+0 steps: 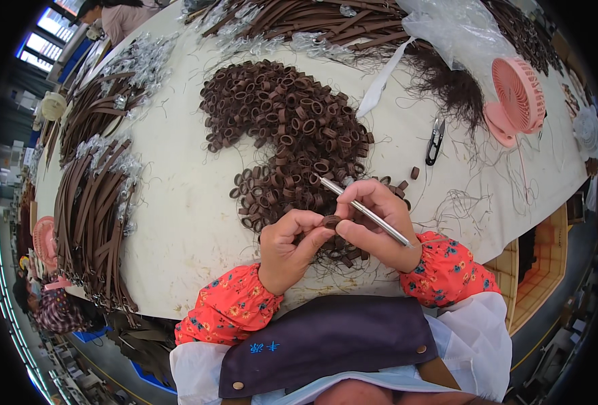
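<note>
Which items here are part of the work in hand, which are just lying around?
In use: brown loop pinched by left hand; metal tool in right hand; pile of brown loops.
Idle: pink fan, snips, strap bundles, plastic bag.

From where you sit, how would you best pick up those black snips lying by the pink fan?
Probably from above, pinching the snips across their middle. They lie flat on the table, long and narrow, pointing away from you, clear of the fan and loops.

dark brown loops [292, 128] and brown straps [93, 209] lie on a cream table [177, 202], beside a pink fan [518, 98], black snips [435, 142], and red floral sleeves [228, 310] over a navy apron [326, 341].
</note>
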### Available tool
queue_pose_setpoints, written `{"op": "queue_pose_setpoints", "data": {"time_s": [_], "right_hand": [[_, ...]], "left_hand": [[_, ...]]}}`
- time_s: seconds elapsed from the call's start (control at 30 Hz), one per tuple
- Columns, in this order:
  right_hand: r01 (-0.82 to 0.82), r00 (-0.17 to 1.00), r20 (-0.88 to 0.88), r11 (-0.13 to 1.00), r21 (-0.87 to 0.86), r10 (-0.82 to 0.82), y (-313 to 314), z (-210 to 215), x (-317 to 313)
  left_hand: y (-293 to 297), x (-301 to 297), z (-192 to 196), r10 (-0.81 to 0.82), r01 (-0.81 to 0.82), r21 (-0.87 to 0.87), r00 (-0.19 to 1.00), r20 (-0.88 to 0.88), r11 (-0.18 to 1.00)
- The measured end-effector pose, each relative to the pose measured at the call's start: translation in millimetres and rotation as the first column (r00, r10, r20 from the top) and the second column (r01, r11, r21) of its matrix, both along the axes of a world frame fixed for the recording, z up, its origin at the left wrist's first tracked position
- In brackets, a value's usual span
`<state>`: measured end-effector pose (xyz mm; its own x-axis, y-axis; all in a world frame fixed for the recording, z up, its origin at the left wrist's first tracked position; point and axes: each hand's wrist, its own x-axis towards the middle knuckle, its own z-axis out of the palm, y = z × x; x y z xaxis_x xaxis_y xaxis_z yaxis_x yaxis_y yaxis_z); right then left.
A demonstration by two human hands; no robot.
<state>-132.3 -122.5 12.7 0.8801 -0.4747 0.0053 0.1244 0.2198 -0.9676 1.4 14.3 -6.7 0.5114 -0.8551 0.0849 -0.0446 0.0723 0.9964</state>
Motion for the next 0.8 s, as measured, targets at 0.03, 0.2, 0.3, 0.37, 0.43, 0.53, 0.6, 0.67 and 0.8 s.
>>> {"op": "queue_pose_setpoints", "data": {"time_s": [0.03, 0.2, 0.3, 0.37, 0.43, 0.53, 0.6, 0.67, 0.8], "right_hand": [[-0.007, 1.0, -0.009, 1.0, -0.004, 0.007, -1, 1, 0], [-0.004, 1.0, -0.011, 0.998, -0.059, 0.003, 0, -1, 0], [0.049, 0.999, -0.013, 0.992, -0.119, -0.051, -1, -2, -2], [0.111, 0.993, -0.004, 0.977, -0.18, -0.114, -5, 2, -4], [0.167, 0.976, 0.157, 0.982, -0.09, -0.151, -5, 10, -4], [0.117, 0.963, 0.263, 0.971, -0.208, -0.06, -18, 9, -11], [0.106, 0.964, 0.266, 0.952, -0.286, -0.027, -20, 9, -12], [0.114, 0.97, 0.238, 0.949, -0.292, -0.043, -16, 10, -10], [0.111, 0.976, 0.212, 0.933, -0.344, -0.038, -16, 8, -9]], "left_hand": [[0, 0, 0, 0.009, -0.009, 0.001, 1.0, 0.005, 1.0], [-2, 0, 2, 0.018, -0.018, 0.014, 1.0, 0.024, 1.0], [-3, 3, 5, 0.012, -0.012, 0.029, 1.0, -0.006, 0.999], [-3, 4, 5, 0.041, -0.041, 0.05, 0.999, 0.006, 0.998], [-2, 6, 7, 0.041, -0.04, 0.059, 0.999, -0.025, 0.997], [-2, 7, 8, 0.035, -0.034, 0.07, 0.999, -0.02, 0.997], [-3, 7, 7, 0.03, -0.029, 0.071, 0.999, -0.015, 0.997], [-3, 6, 7, 0.029, -0.027, 0.07, 0.999, -0.021, 0.997], [-3, 7, 5, 0.021, -0.02, 0.073, 1.0, -0.016, 0.997]]}}
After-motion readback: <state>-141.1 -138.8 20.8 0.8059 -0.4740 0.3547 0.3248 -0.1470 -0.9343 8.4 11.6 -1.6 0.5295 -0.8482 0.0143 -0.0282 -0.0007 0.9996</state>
